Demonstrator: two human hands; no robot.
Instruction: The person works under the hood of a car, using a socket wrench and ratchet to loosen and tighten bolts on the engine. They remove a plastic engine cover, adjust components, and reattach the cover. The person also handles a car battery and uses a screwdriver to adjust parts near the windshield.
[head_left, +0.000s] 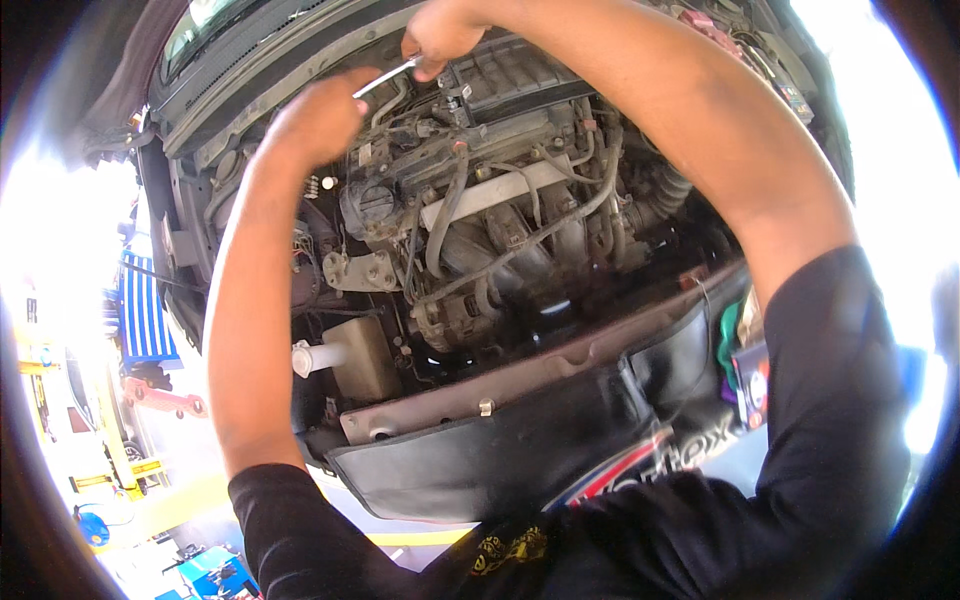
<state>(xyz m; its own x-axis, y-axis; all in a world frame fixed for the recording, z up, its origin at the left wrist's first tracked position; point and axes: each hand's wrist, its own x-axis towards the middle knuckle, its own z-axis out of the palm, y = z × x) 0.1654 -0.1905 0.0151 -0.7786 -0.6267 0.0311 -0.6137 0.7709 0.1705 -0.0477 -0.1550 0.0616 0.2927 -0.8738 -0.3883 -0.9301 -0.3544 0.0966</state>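
Note:
Both my arms reach over an open engine bay to its far side. My left hand [320,115] is closed around the near-left end of a slim silver wrench [388,77]. At the wrench's other end, my right hand [445,38] has its fingers curled against the metal. The wrench slants up to the right between the two hands, above the back of the engine [500,190]. My fingers hide both of its ends, so the exact kind of wrench does not show. Right beside my right hand is a dark ribbed engine part [515,75].
Hoses and an oil filler cap [374,208] crowd the engine top. A reservoir with a white neck [362,360] stands at the near left. Black covers [430,465] drape the front edge. Yellow lift equipment [125,440] and a blue-striped cloth [145,310] are off to the left.

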